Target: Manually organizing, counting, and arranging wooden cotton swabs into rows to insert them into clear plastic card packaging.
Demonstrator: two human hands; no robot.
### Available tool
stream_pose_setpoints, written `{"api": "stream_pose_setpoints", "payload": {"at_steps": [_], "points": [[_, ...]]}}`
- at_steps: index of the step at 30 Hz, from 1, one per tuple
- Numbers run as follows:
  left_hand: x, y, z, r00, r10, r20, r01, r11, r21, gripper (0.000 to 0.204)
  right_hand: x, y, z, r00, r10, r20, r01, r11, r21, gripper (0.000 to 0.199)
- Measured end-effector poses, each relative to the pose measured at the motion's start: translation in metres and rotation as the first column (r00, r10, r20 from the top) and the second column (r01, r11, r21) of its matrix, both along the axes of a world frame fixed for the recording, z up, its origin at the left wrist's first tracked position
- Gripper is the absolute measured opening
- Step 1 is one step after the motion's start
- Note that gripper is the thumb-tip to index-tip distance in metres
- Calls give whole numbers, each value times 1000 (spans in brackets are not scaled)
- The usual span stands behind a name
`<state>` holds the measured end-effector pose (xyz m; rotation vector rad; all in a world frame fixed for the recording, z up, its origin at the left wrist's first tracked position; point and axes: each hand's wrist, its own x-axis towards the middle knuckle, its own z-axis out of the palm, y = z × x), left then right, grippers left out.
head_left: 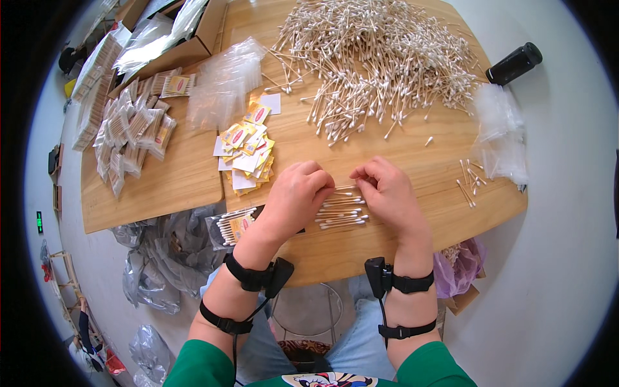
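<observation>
Pale wood fills most of the view, a tabletop (445, 161) busy on nearly every side, and right at its near edge, the action! Between two bare hands lies a short ladder of cotton swabs (342, 214), sticks roughly side by side, at the middle of my clock. On its left, the left hand (298, 193) has thumb and fingers drawn together at the stick ends; whether they're clamped on one, I can't tell. Over at one o'clock, the right hand (389, 193) curls in by the topmost swab, its grip hidden from me too.

Look around the dial! Between twelve and one, a huge swab heap (380, 64); at two, a black bottle (514, 63) and crumpled clear plastic (501, 132). Ten o'clock: yellow-and-white cards (248, 155), with filled packets (132, 132) farther out. Toward eleven, flat clear bags (225, 84) beside an open carton (193, 50). And at nine, one swab-filled pack (237, 227), tucked beside the left forearm!
</observation>
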<state>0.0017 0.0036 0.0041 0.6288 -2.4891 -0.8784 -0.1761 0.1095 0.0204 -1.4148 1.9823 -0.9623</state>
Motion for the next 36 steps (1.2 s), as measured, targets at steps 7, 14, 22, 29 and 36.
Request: {"api": "stream_pose_setpoints", "payload": {"at_steps": [7,14,22,29,36], "points": [[-1,1,0,1000,6,-22,-7,1000,-19,9,1,1,-6,999,-42,-32,39,996,-83,9],[-2,0,-2,999,47,8,-48,997,64,8,3,1,-6,999,-52,-8,52,996,-76,12],[7,21,-1,979,143,-145,-95,950,298,19,23,12,-23,899,-206,387,307,926,-220,26],[4,55,-8,783,490,-384,22,595,803,46,52,24,-19,885,-76,459,236,923,-303,49],[1,62,-14,758,503,-414,44,594,803,48,73,21,-19,866,-11,499,177,942,-286,58]]}}
